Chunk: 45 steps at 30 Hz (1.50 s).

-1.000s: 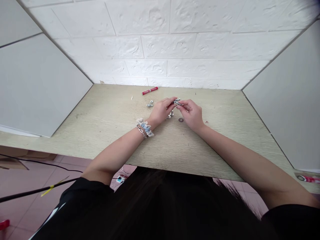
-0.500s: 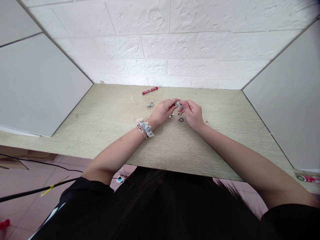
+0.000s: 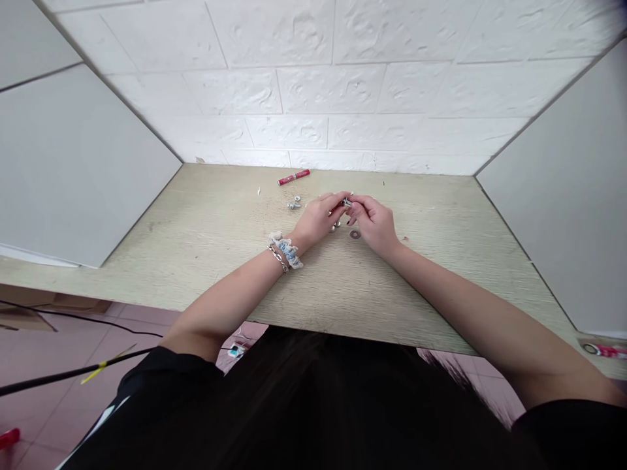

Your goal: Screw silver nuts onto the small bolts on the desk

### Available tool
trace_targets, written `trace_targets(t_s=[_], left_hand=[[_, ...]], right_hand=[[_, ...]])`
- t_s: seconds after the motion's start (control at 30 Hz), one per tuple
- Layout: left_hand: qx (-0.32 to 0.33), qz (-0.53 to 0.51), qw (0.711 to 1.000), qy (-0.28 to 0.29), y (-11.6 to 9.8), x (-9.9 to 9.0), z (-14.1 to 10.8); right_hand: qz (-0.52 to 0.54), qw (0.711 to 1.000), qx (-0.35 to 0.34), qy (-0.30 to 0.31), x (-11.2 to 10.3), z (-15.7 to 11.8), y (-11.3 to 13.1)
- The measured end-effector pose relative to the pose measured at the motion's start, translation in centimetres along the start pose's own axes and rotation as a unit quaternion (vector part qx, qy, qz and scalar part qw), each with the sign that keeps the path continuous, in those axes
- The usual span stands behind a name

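Both hands meet over the middle of the table. My left hand [image 3: 322,219], with a scrunchie and a chain bracelet at its wrist, pinches one end of a small silver bolt [image 3: 347,203]. Fingers of my right hand [image 3: 375,223] close round the bolt's other end and cover much of it. Below the fingertips lie small metal pieces [image 3: 335,226], partly hidden by my left hand. A flat dark washer [image 3: 355,234] rests on the table just under my right hand. Left of my left hand are a silver bolt [image 3: 292,205] and a nut [image 3: 297,198].
A red tube-like object [image 3: 294,177] lies near the white brick wall. Grey panels [image 3: 83,156] stand on both sides of the wooden table [image 3: 220,228]. Black cables [image 3: 73,375] cross over the floor at the lower left.
My right hand has shifted slightly left, closer to my left hand. Its fingers now cover more of the bolt.
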State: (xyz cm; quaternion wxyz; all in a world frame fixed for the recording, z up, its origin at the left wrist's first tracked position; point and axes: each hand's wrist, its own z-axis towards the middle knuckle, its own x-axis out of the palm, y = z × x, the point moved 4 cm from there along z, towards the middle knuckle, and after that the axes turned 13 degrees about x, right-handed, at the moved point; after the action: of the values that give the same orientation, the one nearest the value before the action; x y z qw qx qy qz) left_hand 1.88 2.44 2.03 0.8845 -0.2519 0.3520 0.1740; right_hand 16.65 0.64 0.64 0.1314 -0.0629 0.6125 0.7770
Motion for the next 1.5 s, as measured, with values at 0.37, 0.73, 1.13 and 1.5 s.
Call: trace_targets(t_s=[0.37, 0.73, 1.13, 1.5], left_hand=[[-0.023, 0.002, 1.000, -0.005, 0.01, -0.23, 0.13], [-0.037, 0.011, 0.999, -0.006, 0.15, -0.18, 0.15], [-0.040, 0.019, 0.999, -0.002, 0.21, -0.15, 0.19], [-0.038, 0.014, 0.999, -0.007, 0.22, -0.12, 0.21]], right_hand=[[0.012, 1.000, 0.016, 0.025, 0.32, -0.12, -0.36], [0.036, 0.999, 0.003, 0.015, 0.16, -0.03, -0.21], [0.046, 0.999, 0.003, 0.013, 0.21, 0.13, -0.44], [0.035, 0.999, -0.016, -0.003, 0.06, 0.24, -0.66]])
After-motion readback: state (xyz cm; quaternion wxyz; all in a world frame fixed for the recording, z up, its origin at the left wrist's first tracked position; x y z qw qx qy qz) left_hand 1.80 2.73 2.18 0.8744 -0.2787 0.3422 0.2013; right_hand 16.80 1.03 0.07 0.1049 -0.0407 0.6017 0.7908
